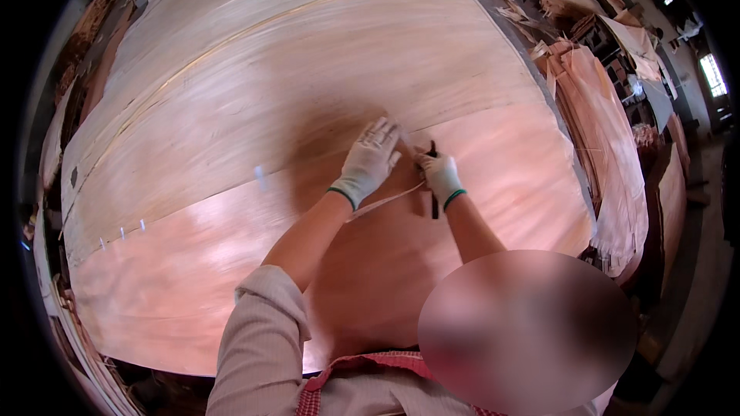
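My left hand (370,156), in a white glove with a green cuff, lies flat on a large wood veneer sheet (331,46), its fingers stretched toward the far side. Just to its right, my right hand (442,173), gloved the same way, is closed round a slim dark tool (435,208). The tool's ends show above and below the fist; its exact kind is not clear. A thin pale strip (385,202) runs from near the right hand toward my left wrist. Both hands are at the seam between the paler far sheet and a pinker near sheet (193,262).
Short pale tape pieces (260,178) cross the seam to the left. A yellowish line (231,25) curves across the far sheet. Stacked veneer (597,146) with ragged edges stands along the right, and more veneer sheets (85,35) lie at the far left.
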The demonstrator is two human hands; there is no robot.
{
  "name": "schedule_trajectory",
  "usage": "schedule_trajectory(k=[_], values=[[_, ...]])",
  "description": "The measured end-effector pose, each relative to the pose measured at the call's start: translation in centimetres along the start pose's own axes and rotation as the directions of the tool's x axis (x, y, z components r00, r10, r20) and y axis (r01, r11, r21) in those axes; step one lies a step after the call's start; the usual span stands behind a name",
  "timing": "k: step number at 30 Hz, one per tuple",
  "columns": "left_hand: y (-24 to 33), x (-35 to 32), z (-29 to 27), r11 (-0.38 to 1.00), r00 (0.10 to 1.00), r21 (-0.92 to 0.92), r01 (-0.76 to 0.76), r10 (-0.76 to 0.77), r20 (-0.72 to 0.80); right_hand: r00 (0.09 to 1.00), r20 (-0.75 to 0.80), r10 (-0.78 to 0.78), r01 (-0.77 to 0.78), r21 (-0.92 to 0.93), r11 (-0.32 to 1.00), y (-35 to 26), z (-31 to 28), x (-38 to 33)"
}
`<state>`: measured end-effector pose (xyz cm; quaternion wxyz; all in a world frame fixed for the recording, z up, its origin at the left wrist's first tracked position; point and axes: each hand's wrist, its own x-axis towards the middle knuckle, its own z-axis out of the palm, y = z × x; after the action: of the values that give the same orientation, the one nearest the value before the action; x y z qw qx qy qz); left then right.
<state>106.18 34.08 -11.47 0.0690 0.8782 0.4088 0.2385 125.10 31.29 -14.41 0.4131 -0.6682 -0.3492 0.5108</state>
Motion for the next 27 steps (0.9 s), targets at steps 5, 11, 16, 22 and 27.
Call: schedule_trajectory(k=[5,11,16,22,27], values=[[1.1,2.2,3.4,0.985,0.972,0.17,-0.012,-0.029,0.234,0.924,0.179,-0.339,0.364,-0.688,0.628,-2.9,-4.9,3.5],[6.7,11.4,6.2,0.95,0.979,0.271,-0.152,0.107,0.172,0.999,0.05,-0.006,0.03,-0.487,0.873,-5.6,-12.5,8.3],[8.1,12.3,11.0,0.979,0.961,0.196,-0.05,-0.006,0.276,0.934,0.244,-0.262,0.323,-0.891,0.32,-5.5,-16.1,11.1],[12.1,19.8,12.1,0.966,0.963,0.243,-0.089,0.022,0.267,0.997,-0.003,-0.081,0.066,-0.552,0.831,-7.0,-26.2,19.2],[15.5,24.5,17.4,0.985,0.992,-0.169,-0.039,0.058,0.113,0.986,-0.155,-0.058,-0.091,-0.801,0.592,-7.0,-26.5,19.5]])
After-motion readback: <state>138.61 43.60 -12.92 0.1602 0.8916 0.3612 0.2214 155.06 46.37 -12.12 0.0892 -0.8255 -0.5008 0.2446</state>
